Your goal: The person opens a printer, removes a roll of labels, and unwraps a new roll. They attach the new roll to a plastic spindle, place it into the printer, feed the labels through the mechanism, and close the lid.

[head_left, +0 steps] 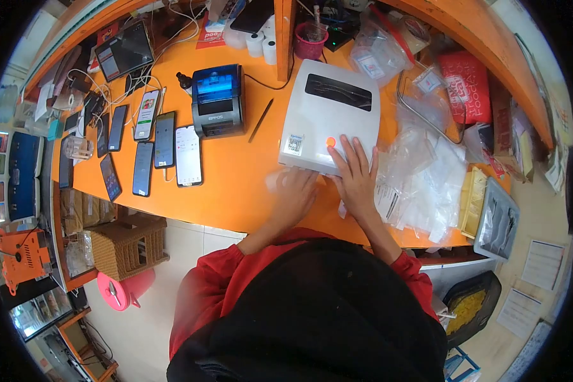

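A white label printer [337, 95] with a dark window and a glowing orange button stands on the orange desk. On its front right top lies my right hand [356, 172], open, fingers stretched out beside the orange button. My left hand [297, 194] is at the printer's front edge, low near the desk. Its fingers are partly hidden and smeared by motion. A pale blur shows beside them, and I cannot make out what it is. A small black and blue receipt printer [218, 105] stands to the left, with a dark pen-like stick [261, 121] between the two machines.
Several phones lie at left, one with a white screen [188, 156]. A tablet [124, 51] and white cables are behind them. Clear plastic bags [426, 184] cover the desk's right side, near a yellow tray [472, 202]. A pink cup [311, 41] and paper rolls [254, 46] stand behind.
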Motion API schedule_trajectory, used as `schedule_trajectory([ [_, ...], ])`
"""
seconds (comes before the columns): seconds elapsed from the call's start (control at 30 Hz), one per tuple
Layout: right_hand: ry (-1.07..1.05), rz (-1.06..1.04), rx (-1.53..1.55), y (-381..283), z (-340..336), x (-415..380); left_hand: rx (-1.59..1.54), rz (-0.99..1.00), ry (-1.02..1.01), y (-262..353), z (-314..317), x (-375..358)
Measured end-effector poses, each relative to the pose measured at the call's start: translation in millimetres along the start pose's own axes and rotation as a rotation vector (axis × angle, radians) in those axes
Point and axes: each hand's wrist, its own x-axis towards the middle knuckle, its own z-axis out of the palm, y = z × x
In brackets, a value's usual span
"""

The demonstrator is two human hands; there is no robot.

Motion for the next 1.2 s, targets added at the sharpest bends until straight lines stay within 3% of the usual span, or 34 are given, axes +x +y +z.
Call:
schedule_trajectory([
  [0.2, -0.010, 0.003, -0.014, 2, 3, -1, -0.216, 0.167, 0.120, -11, -9, -18],
  [0.4, -0.040, 0.031, 0.011, -1, 5, -2, -0.155, 0.096, 0.387, -12, -41, 8],
  [0.57, -0.076, 0.036, 0.036, 0, 4, -4, -0.222, -0.006, 0.491, -18, -57, 63],
  [0.8, -0.102, 0.027, -0.024, 1, 13, -16, -0.122, -0.056, 0.305, -21, -44, 87],
  [1.2, 0.004, 0.028, -0.042, 1, 27, -22, -0.100, -0.030, 0.310, -25, -31, 78],
])
